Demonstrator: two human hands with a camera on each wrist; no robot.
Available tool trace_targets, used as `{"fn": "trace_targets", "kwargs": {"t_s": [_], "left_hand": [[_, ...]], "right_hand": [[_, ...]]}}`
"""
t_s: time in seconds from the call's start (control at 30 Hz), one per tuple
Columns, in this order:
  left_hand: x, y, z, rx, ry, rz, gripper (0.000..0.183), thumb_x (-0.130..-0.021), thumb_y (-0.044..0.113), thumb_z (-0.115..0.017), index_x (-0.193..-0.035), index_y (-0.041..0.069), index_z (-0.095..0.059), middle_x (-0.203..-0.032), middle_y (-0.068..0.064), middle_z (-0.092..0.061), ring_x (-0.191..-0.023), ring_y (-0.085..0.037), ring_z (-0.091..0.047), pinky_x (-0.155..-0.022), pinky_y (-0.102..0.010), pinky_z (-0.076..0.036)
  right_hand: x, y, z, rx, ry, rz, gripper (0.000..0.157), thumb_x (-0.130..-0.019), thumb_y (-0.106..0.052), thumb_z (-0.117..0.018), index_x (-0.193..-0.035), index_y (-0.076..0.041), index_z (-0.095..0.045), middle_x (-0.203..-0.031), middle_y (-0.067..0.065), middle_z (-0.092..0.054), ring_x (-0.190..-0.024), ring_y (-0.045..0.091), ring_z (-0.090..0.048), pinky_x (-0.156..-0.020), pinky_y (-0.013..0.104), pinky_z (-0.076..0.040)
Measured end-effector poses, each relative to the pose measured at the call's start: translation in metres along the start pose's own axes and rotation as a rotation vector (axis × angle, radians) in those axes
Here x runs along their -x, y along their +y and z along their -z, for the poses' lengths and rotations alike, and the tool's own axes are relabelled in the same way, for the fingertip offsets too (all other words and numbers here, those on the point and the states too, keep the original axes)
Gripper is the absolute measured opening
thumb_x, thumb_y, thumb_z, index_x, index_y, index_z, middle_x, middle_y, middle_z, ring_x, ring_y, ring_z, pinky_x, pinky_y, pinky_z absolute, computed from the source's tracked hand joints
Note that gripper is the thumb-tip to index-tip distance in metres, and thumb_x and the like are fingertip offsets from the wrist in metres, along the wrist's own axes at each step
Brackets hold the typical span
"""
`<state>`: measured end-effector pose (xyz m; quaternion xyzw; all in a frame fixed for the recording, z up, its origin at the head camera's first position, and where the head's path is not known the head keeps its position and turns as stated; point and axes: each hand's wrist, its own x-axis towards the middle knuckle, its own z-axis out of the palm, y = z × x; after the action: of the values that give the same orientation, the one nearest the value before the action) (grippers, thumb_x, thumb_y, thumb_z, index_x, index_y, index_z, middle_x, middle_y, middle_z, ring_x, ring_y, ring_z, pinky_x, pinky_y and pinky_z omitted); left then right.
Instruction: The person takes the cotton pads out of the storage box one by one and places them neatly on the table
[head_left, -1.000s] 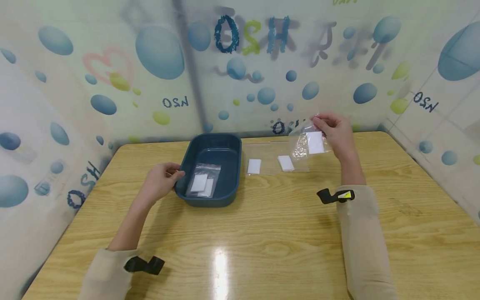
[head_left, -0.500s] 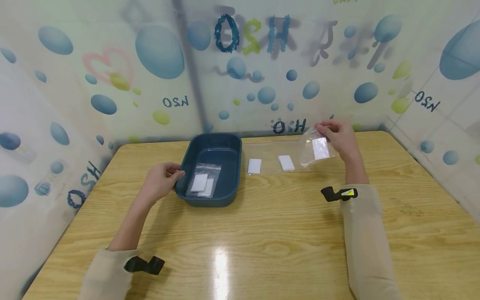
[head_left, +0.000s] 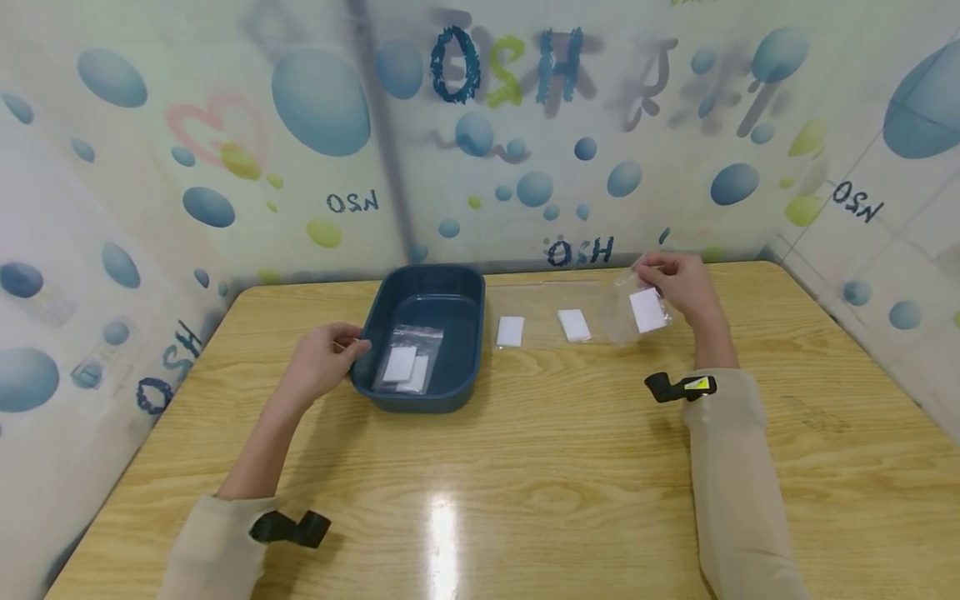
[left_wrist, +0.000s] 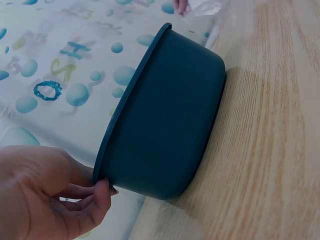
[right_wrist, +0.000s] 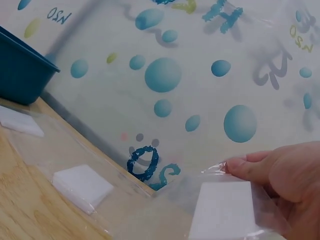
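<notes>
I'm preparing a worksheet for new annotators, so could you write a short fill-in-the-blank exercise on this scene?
In the head view, the basin held by the left grip stands to the ____ of the clear bag pinched by the right grip.
The piece inside that bag is coloured ____.
Between the basin and that bag, ____ white pieces show.

Missing words: left; white; two.

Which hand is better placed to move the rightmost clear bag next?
Probably the right hand: it pinches that bag, while the left hand, farther off, holds the blue tub.
</notes>
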<state>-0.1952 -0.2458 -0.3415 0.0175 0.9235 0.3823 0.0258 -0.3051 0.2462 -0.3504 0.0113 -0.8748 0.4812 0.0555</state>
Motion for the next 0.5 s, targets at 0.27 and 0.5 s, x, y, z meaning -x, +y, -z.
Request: {"fn": "trace_targets", "kwargs": {"t_s": [0.27, 0.5], "left_hand": [[-0.001, -0.001, 0.000, 0.002, -0.002, -0.001, 0.041, -0.105, 0.016, -0.056, -0.135, -0.012, -0.054, -0.120, -0.029, -0.062, -0.093, -0.033, -0.065, -0.074, -0.043, -0.060], [-0.001, -0.002, 0.000, 0.002, -0.001, -0.006, 0.041, -0.105, 0.016, -0.056, -0.135, -0.012, -0.054, -0.120, -0.028, -0.063, -0.093, -0.033, -0.065, -0.073, -0.043, -0.060]], "right_hand": [[-0.002, 0.007, 0.007, 0.136, -0.077, -0.065, 0.042, -0.103, -0.031, -0.060, -0.126, 0.004, -0.065, -0.112, 0.020, -0.065, -0.089, 0.021, -0.056, -0.067, 0.020, -0.047], [-0.001, 0.010, 0.015, 0.201, -0.084, -0.080, 0.042, -0.104, -0.027, -0.059, -0.128, 0.007, -0.061, -0.109, 0.022, -0.066, -0.087, 0.022, -0.059, -0.065, 0.020, -0.049]]}}
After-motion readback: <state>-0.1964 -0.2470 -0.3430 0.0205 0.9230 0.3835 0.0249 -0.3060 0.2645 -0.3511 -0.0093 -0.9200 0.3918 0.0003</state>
